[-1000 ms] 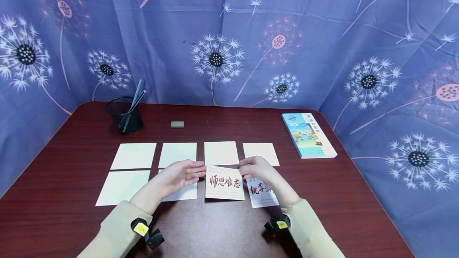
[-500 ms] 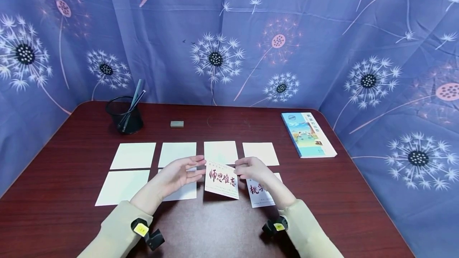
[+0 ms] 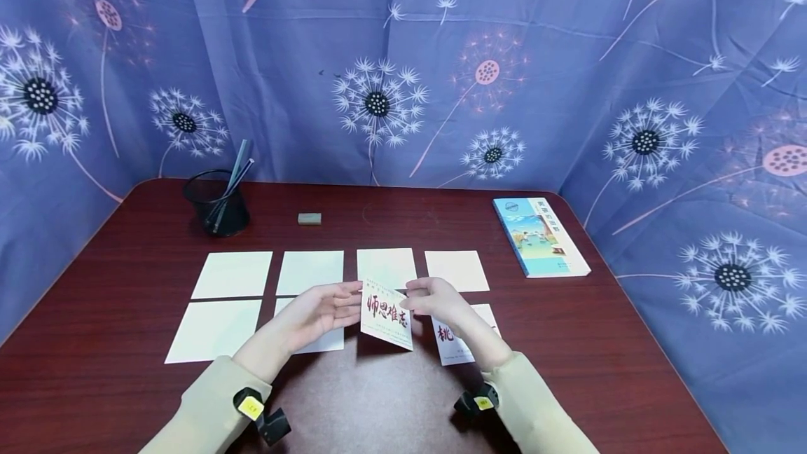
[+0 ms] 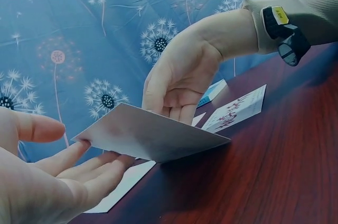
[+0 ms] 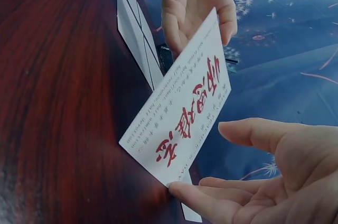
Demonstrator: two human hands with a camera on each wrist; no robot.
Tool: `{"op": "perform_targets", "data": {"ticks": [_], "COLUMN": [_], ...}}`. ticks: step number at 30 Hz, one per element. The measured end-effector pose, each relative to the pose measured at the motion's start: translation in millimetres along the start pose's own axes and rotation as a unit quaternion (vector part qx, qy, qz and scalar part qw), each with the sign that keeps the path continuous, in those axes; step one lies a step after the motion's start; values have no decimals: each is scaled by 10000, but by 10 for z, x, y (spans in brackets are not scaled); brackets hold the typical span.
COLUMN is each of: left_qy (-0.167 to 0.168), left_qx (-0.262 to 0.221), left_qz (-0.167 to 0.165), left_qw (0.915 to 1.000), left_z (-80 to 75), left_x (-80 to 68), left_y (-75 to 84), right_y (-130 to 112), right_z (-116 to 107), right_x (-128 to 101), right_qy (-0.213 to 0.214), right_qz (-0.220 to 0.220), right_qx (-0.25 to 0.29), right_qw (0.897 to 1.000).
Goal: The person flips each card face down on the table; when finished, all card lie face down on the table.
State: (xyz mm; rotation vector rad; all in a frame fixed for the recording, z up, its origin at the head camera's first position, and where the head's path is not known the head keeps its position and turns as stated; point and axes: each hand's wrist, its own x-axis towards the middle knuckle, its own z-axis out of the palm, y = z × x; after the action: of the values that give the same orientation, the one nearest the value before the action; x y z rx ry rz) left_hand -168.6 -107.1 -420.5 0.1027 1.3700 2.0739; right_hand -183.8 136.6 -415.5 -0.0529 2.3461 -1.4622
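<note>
Between my two hands is a square white card [image 3: 384,315] with large red characters, tilted up off the table. My left hand [image 3: 320,312] has fairly straight fingers, and their tips touch the card's left side. In the left wrist view these fingertips [image 4: 87,143] meet the card's plain back [image 4: 148,135], the thumb apart. My right hand [image 3: 441,301] is at the card's right side. The right wrist view has its index fingertip [image 5: 179,189] at a lower corner, with the thumb [image 5: 243,129] off the card. Partly behind the right forearm lies another red-lettered card [image 3: 452,353].
Blank white cards [image 3: 232,275] lie in rows on the dark red table [image 3: 126,286]. A black mesh pen cup [image 3: 221,212] and a grey eraser [image 3: 309,218] stand further back. At the back right lies a book [image 3: 541,237]. A blue dandelion curtain [image 3: 284,76] borders the table.
The card between my hands has tilted further, its right side swinging leftward. My right hand has moved left along with it; the left hand has barely moved.
</note>
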Motion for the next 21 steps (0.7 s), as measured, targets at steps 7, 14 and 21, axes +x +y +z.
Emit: {"op": "perform_targets", "data": {"ticks": [7,14,21], "left_qy": [-206,-251,-244], "left_qx": [-24,-142,-155], "left_qz": [-20,-16,9], "left_qw": [9998,9996,9996], "left_z": [21,39,57], "left_x": [-11,-18,-36], "left_y": [12,33,62], "right_y": [10,11,-170], "right_z": [34,10,45], "right_x": [-2,-11,-102], "right_qy": [278,692,550], "right_qz": [-69,-355,-460], "right_qx": [-553,-750,-345], "right_qw": [9981,9941,9968]}}
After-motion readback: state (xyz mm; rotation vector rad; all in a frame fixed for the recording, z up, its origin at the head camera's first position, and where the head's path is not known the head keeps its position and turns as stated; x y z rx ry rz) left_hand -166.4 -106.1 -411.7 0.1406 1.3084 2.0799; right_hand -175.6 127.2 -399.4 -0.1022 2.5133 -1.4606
